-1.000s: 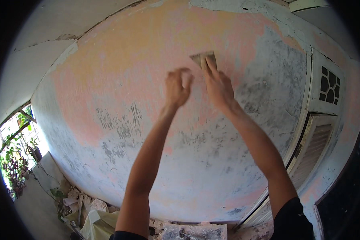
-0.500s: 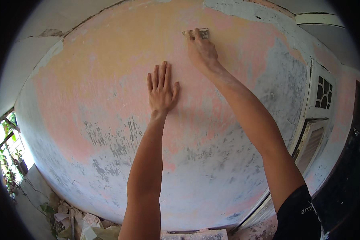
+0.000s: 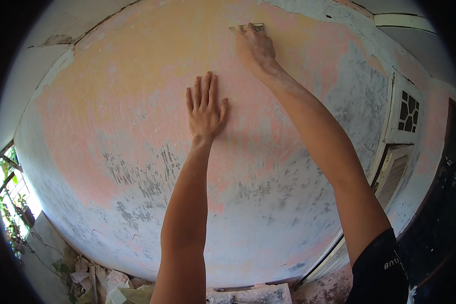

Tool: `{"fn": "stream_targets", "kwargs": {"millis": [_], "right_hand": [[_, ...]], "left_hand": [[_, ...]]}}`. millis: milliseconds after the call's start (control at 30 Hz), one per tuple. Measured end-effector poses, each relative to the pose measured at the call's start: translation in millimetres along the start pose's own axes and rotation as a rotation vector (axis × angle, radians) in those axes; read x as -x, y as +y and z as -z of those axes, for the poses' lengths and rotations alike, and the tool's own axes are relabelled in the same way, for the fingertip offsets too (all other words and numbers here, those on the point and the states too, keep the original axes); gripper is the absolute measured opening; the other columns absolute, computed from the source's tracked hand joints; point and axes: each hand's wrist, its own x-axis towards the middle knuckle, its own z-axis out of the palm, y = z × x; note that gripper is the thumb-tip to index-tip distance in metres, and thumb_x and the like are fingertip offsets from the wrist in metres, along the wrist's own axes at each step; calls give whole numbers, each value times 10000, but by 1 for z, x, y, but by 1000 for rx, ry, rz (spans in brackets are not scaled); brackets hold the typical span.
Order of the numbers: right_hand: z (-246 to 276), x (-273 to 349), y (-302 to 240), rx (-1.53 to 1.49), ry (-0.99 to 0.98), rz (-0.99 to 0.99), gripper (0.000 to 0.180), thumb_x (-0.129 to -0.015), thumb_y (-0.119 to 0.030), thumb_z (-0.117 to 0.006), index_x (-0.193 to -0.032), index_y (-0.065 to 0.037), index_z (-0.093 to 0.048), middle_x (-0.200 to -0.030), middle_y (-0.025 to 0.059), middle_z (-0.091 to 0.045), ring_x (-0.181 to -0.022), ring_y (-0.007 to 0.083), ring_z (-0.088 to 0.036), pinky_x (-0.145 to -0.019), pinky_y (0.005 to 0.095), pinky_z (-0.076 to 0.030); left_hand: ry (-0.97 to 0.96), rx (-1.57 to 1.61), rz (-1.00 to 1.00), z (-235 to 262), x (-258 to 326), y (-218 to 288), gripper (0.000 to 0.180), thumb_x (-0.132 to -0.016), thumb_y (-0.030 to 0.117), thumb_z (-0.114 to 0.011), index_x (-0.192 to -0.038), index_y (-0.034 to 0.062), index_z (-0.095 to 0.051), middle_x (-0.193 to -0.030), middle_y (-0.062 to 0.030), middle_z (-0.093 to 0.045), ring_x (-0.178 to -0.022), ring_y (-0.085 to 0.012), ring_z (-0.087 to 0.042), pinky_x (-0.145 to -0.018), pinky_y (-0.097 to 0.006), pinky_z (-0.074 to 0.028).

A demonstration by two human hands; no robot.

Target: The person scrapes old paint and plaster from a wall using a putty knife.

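High on the patchy wall (image 3: 131, 106), my right hand (image 3: 256, 49) grips a flat scraper (image 3: 259, 27). The scraper's wide, dirty edge lies against the yellowish part of the wall, and my fingers cover much of it. Lower and to the left, my left hand (image 3: 205, 112) rests flat on the pink part, fingers stretched out and nothing held. Yellow, pink, white and grey layers show across the wall, with dark streaky marks below my left hand.
At right is a white door (image 3: 390, 175) with a patterned vent (image 3: 409, 111) above it. A barred window (image 3: 16, 187) with plants stands at far left. Rubble and crumpled sheets (image 3: 117, 283) lie at lower left, and a ledge (image 3: 258, 295) runs along the wall's foot.
My right hand has moved a little upward on the wall with the scraper. My left hand stays pressed in nearly the same place. The view has shifted slightly.
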Motion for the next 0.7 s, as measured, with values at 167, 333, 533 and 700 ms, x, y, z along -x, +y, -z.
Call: {"fn": "stream_targets", "kwargs": {"millis": [167, 333, 533, 700], "right_hand": [[-2, 10, -12, -12, -11, -49, 306, -926, -123, -505, -1162, 8, -651, -1184, 209, -623, -912, 346, -711, -740, 424, -599], [3, -17, -2, -12, 37, -67, 282, -931, -138, -513, -1129, -10, -668, -1121, 187, -657, -949, 327, -708, -755, 415, -596], [5, -19, 2, -149, 44, -69, 303, -976, -197, -459, -1158, -86, -675, -1253, 167, -627, -1089, 366, -645, -922, 460, -531], [16, -56, 20, -133, -19, -57, 322, -979, -243, -464, -1177, -89, -665, -1245, 154, -638, -1124, 356, -625, -947, 463, -513]], "left_hand": [[-3, 23, -1, 3, 2, -5, 647, -973, 356, -388, -1561, 145, -219, -1631, -28, -206, -1514, -251, -132, -1235, -468, -53], [-4, 25, 1, 1, 0, 0, 648, -968, 357, -396, -1557, 141, -233, -1627, -28, -219, -1512, -252, -143, -1233, -469, -61], [6, 6, 8, 2, 2, -3, 644, -965, 361, -401, -1553, 144, -255, -1624, -22, -231, -1508, -248, -164, -1233, -473, -77], [-2, 12, 12, 1, -1, 4, 642, -965, 361, -401, -1555, 152, -255, -1626, -13, -227, -1507, -240, -172, -1235, -475, -86]]}}
